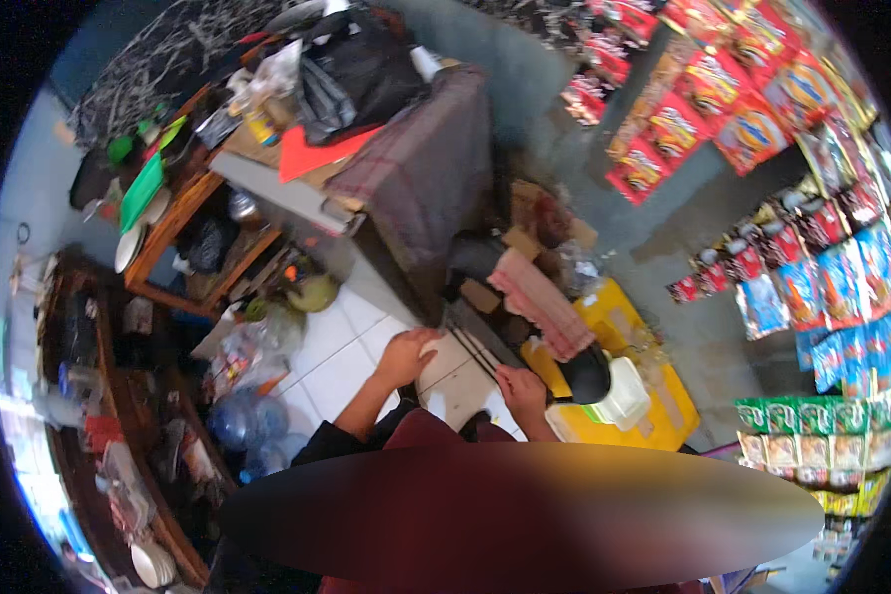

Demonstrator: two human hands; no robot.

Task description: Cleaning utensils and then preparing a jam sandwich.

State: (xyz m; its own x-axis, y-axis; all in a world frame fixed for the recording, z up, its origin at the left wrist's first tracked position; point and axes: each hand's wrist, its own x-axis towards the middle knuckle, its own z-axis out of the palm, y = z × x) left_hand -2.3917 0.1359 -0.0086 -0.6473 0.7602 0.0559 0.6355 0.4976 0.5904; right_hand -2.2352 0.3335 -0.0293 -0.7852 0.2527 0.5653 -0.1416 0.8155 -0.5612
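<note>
My left hand (407, 358) is stretched out over the white tiled floor (334, 375), fingers slightly curled, with nothing seen in it. Its fingertips come near the lower corner of a table draped with a dark checked cloth (434, 163). On the right, my right hand (523, 390) is at the near end of some thin dark bars (471, 349); blur hides whether it grips them or only touches them. Beyond that hand lies a pink patterned cloth (542, 304) over dark objects. A black rounded object (588, 377) and a pale plastic container (624, 393) are close by.
A yellow board or box (661, 401) lies at the right. Rows of hanging sachets (713, 96) line the right wall. Wooden shelving (167, 275), large clear blue plastic bottles (245, 419) and bags are at the left. A black plastic bag (364, 74) rests on the table.
</note>
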